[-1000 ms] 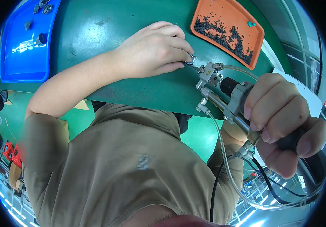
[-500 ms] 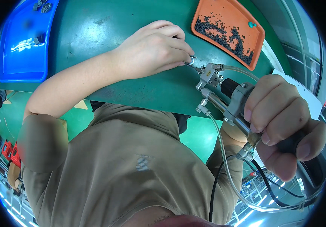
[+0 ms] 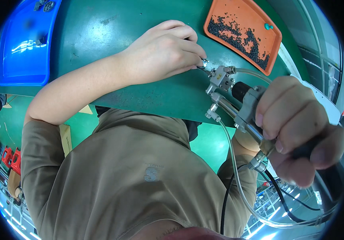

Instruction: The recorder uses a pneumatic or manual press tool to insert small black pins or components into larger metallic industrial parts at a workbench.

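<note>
My left hand [image 3: 162, 54] reaches over the green table with its fingers pinched on a small shiny metal part [image 3: 205, 63]. Most of that part is hidden behind the fingertips. On the right, my right hand [image 3: 294, 120] is wrapped round a metal dispensing valve [image 3: 222, 79] with a black knob and clear hoses. The valve's thin tip points left and meets or nearly meets the metal part; whether they touch, I cannot tell.
An orange tray [image 3: 274, 60] at the far right holds many tiny black pieces and a small green item [image 3: 268, 27]. A blue tray [image 3: 24, 74] with a few dark metal parts stands at the left. Clear hose [image 3: 236, 172] and black cables hang below the valve.
Both hands keep their grip and nearly the same place. The left fingers and the metal part have shifted very slightly right; the right hand has tilted a little.
</note>
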### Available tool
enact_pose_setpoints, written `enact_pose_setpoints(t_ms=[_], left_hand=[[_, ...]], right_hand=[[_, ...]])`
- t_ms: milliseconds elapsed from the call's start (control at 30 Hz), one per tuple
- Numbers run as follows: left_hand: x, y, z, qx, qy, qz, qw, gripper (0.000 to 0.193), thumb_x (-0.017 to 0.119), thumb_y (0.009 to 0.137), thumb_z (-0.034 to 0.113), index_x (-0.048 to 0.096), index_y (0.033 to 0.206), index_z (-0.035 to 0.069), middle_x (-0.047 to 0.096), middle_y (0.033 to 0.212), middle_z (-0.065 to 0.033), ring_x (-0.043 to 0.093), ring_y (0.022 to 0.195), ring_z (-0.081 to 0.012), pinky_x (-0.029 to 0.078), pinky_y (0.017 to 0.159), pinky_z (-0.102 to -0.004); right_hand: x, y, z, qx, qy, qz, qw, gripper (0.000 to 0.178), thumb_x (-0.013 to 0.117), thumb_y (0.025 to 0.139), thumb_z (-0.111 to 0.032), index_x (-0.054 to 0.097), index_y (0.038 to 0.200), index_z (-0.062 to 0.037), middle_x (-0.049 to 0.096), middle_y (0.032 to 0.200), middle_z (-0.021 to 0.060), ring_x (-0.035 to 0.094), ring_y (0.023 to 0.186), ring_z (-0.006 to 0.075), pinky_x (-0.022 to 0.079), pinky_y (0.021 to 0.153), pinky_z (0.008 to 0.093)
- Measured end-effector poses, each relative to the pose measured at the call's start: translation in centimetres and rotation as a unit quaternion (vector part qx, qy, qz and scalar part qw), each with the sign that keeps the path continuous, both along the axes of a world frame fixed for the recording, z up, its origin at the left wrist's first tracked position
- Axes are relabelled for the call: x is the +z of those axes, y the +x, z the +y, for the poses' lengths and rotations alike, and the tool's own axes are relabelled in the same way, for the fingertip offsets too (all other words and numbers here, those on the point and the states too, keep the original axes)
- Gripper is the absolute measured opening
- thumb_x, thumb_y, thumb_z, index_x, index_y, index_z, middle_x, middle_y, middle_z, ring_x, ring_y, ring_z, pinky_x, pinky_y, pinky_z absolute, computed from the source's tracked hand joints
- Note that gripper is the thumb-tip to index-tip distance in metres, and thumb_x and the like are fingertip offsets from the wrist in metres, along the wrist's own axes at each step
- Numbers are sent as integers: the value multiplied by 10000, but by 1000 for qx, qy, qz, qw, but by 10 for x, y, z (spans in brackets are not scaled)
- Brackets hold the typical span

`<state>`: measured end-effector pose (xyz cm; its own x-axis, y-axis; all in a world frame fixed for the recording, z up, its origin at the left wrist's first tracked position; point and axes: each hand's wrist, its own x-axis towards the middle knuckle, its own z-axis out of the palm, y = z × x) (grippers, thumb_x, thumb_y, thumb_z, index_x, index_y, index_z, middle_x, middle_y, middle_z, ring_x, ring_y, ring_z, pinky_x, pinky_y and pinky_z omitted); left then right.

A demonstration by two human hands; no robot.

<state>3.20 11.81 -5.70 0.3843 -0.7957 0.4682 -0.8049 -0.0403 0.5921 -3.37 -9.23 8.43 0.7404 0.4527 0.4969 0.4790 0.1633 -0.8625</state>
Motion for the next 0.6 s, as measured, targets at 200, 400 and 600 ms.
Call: enact_pose_setpoints(t_ms=[200,400,600], left_hand=[[-4,-1,7,0,31,-25,999,111,729,820,229,736,889,142,708,1043,52,605,960,-180,487,909,-376],[6,-5,-1,-14,-15,-14,1000,101,732,850,230,742,917,155,692,1064,62,590,1020,-184,438,1015,-402],[71,51,89,219,8,-192,957,126,725,762,156,724,888,146,717,1001,-18,654,940,-240,502,849,-432]], right_hand=[[-7,4,27,-62,78,-40,994,320,742,901,-168,429,952,-124,532,597,-7,501,426,128,434,399,292],[14,-20,-10,-64,126,-105,984,300,737,861,-216,451,920,-147,561,614,-36,532,458,100,437,430,241],[44,-42,-5,-143,156,-65,975,303,720,921,-177,441,1005,-97,506,664,67,507,538,222,477,509,392]])
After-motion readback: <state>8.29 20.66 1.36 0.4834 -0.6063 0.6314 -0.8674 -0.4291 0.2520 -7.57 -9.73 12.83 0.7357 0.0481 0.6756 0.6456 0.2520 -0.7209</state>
